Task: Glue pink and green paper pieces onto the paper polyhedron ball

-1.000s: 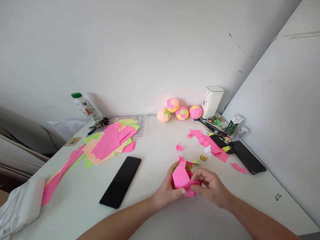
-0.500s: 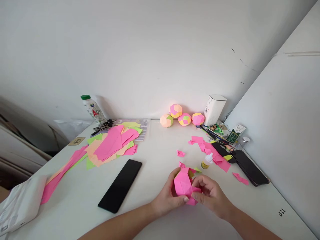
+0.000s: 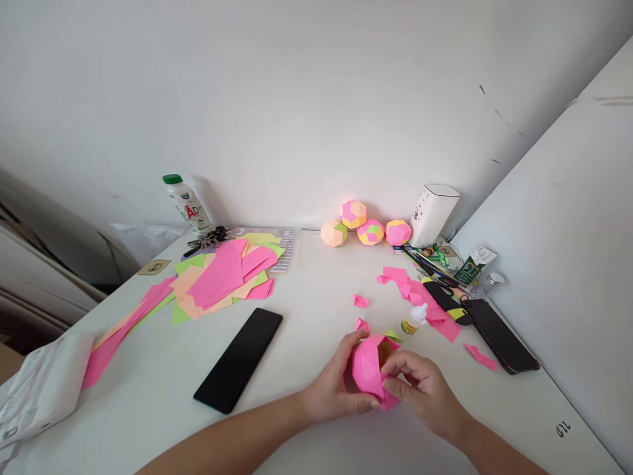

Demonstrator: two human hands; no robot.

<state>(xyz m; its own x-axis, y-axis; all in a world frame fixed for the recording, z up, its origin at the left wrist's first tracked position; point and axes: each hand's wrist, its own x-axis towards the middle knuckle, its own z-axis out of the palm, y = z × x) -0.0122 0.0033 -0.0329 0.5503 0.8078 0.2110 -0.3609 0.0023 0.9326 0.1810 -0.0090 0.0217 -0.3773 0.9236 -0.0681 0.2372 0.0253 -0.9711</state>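
Observation:
A pink folded-paper ball with an opening on its upper right side is held just above the table near its front edge. My left hand wraps round its left side, thumb below and fingers behind. My right hand pinches the paper at the rim of the opening between thumb and fingertips. Close behind the ball lie a small pink folded piece and a green folded piece. Another pink piece rests farther back. A small glue bottle with a white cap stands to the right.
Several finished paper balls sit by the wall beside a white container. Coloured paper sheets cover the left back. A black phone lies left, another dark phone right. Pink paper strips and a bottle are also there.
The ball has been turned in my hands, so its opening shows more plainly. My right fingers have shifted along its edge. The whole view has swung slightly.

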